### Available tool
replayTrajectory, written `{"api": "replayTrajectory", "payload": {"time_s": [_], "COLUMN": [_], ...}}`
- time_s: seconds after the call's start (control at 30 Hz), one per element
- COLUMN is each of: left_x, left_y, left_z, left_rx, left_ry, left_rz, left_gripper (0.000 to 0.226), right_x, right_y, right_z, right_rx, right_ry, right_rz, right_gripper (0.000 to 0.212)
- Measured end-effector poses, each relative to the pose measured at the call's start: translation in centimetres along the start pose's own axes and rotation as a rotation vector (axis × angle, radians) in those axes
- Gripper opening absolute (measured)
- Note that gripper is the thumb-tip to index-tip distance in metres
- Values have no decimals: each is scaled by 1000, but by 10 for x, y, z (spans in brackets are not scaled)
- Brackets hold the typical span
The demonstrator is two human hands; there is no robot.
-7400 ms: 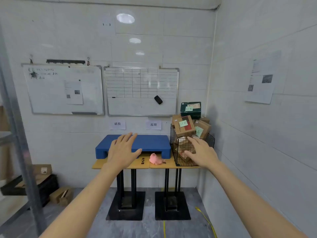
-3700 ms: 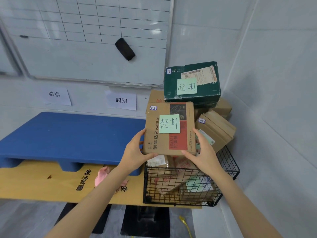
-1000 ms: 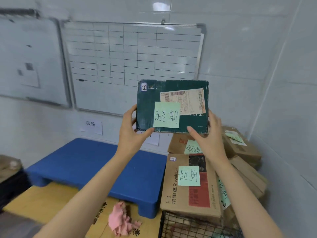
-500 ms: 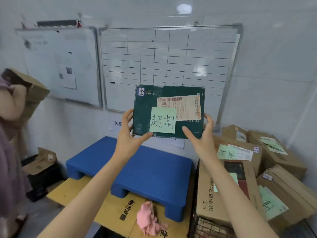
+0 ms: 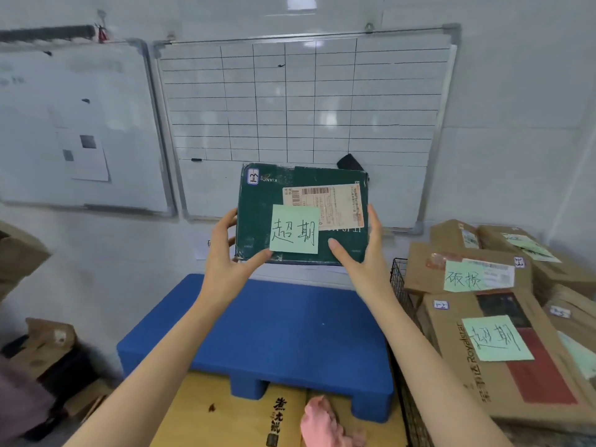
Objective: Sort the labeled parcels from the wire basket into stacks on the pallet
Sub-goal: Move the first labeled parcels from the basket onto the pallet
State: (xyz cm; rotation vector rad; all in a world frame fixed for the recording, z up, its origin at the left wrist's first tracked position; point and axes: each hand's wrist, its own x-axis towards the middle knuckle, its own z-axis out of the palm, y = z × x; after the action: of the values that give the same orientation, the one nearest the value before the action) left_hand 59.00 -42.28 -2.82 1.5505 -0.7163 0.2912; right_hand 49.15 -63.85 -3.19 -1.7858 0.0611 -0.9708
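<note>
A dark green parcel (image 5: 258,217) with a pale green handwritten note and a shipping label hangs upright in the air above the blue pallet (image 5: 290,330). My left hand (image 5: 225,262) grips its lower left edge, thumb on the front. My right hand (image 5: 364,256) grips its lower right edge the same way. The pallet's top is bare. To the right, the wire basket (image 5: 401,295) holds several brown parcels; one flat parcel (image 5: 503,353) and another behind it (image 5: 464,272) carry green notes.
The pallet sits on a yellow table (image 5: 225,411) with a pink cloth (image 5: 325,424) at its front. Two whiteboards (image 5: 303,124) hang on the wall behind. Cardboard boxes (image 5: 45,343) lie on the floor at the left. A white wall closes the right side.
The green parcel has moved left and slightly down, from over the basket to above the pallet, still held in both hands. My view has turned left toward the pallet.
</note>
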Motion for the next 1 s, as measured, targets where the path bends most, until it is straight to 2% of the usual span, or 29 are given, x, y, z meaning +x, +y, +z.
{"api": "replayTrajectory", "payload": {"time_s": [0.2, 0.43, 0.63, 0.8, 1.0], "left_x": [18, 35, 48, 64, 77], "left_y": [-37, -81, -123, -147, -169], "left_z": [-5, 10, 17, 23, 23], "left_rx": [-94, -94, 13, 21, 22], "left_ry": [-98, -137, -153, -115, -137], "left_rz": [-22, -51, -59, -156, -200], "left_gripper": [80, 92, 81, 96, 89], "right_x": [5, 28, 44, 58, 68], "right_y": [17, 58, 105, 136, 164], "right_z": [17, 26, 41, 49, 65], "right_rx": [-70, -175, -178, -89, -57], "right_ry": [4, 13, -25, -22, -43], "right_rz": [57, 49, 75, 119, 161], "right_gripper": [89, 87, 76, 72, 73]}}
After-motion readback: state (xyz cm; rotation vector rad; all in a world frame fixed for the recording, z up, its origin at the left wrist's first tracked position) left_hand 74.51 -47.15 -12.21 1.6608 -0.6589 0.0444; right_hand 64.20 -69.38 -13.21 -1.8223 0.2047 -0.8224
